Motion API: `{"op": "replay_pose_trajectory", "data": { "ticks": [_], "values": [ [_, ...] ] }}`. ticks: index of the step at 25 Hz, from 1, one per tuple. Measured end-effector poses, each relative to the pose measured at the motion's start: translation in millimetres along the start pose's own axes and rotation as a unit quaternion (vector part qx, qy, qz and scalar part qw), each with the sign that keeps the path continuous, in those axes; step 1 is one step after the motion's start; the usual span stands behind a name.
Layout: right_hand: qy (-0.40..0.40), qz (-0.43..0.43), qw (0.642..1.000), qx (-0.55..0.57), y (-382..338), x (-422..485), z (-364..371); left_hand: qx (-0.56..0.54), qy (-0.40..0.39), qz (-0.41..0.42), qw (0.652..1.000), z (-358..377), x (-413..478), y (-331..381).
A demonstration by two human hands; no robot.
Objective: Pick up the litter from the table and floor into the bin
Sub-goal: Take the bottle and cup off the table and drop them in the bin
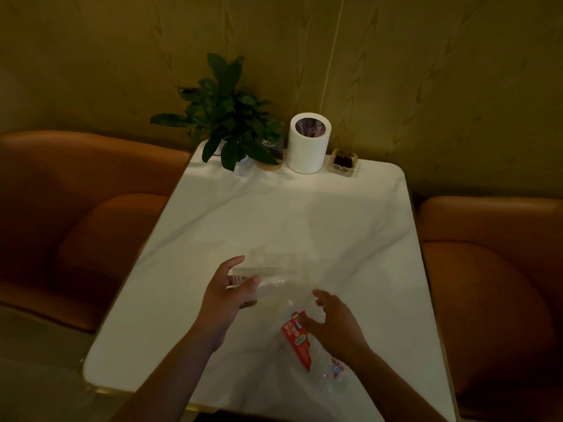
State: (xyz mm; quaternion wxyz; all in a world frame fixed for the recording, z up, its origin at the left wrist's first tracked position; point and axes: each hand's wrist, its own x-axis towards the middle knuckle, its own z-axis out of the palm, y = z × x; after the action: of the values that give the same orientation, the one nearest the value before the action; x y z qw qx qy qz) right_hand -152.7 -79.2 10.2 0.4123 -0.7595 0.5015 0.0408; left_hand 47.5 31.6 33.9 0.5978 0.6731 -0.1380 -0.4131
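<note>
A clear plastic container (pixel 268 271) sits just above the white marble table (pixel 274 214), and my left hand (pixel 227 300) grips its left end with thumb and fingers. An empty clear plastic bottle with a red label (pixel 297 339) lies on the table near the front right. My right hand (pixel 333 321) rests over the bottle with fingers spread, touching its upper side; whether it grips the bottle is unclear. A small white cylindrical bin (pixel 309 144) with a dark liner stands at the table's far edge.
A potted green plant (pixel 227 117) stands left of the bin, and a glass ashtray (pixel 342 162) right of it. Orange upholstered seats flank the table on the left (pixel 76 208) and right (pixel 493 269). A wood-grain wall lies behind.
</note>
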Motion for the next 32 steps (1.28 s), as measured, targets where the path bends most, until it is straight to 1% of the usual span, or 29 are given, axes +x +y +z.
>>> {"op": "replay_pose_trajectory", "data": {
  "ticks": [1, 2, 5, 7, 10, 13, 16, 19, 22, 25, 28, 32],
  "values": [
    [-0.01, 0.01, 0.998, -0.054, 9.2, -2.6, 9.3, -0.008, 0.001, -0.013, 1.0, -2.5, 0.3, -4.4],
    [-0.021, 0.017, 0.996, -0.085, 15.9, -5.6, 18.7, -0.012, 0.002, -0.024, 1.0, -4.2, 0.4, -7.6],
    [-0.041, 0.022, 0.986, -0.16, 26.3, -10.5, 40.7, -0.012, 0.011, -0.043, 0.999, -6.3, 2.7, -14.8],
    [-0.05, 0.023, 0.98, -0.189, 29.1, -9.4, 49.6, -0.008, 0.01, -0.047, 0.999, -8.3, 4.4, -17.9],
    [-0.045, 0.033, 0.985, -0.164, 25.3, -5.4, 49.9, -0.001, 0.012, -0.047, 0.999, -12.5, 7.0, -20.4],
    [-0.008, 0.053, 0.991, -0.12, 18.4, -2.1, 36.1, 0.004, 0.008, -0.033, 0.999, -18.3, 10.9, -20.9],
    [0.034, 0.062, 0.991, -0.111, 13.0, -7.1, 23.8, -0.006, -0.008, -0.025, 1.0, -23.6, 12.0, -23.3],
    [0.047, 0.061, 0.991, -0.109, 8.6, -16.0, 17.7, -0.018, -0.008, -0.023, 1.0, -26.5, 7.6, -26.4],
    [0.044, 0.034, 0.991, -0.125, 7.9, -21.6, 13.0, -0.023, 0.002, -0.02, 1.0, -26.6, -6.2, -30.1],
    [0.029, -0.009, 0.99, -0.14, 8.6, -25.9, 8.3, -0.026, 0.028, -0.007, 0.999, -22.9, -33.3, -34.1],
    [0.007, -0.074, 0.986, -0.152, 18.2, -26.5, 1.2, -0.038, 0.078, -0.008, 0.996, -13.9, -70.1, -47.5],
    [-0.052, -0.145, 0.972, -0.178, 41.0, -41.6, -4.7, -0.079, 0.161, -0.016, 0.984, -5.1, -137.2, -75.4]
  ]
}}
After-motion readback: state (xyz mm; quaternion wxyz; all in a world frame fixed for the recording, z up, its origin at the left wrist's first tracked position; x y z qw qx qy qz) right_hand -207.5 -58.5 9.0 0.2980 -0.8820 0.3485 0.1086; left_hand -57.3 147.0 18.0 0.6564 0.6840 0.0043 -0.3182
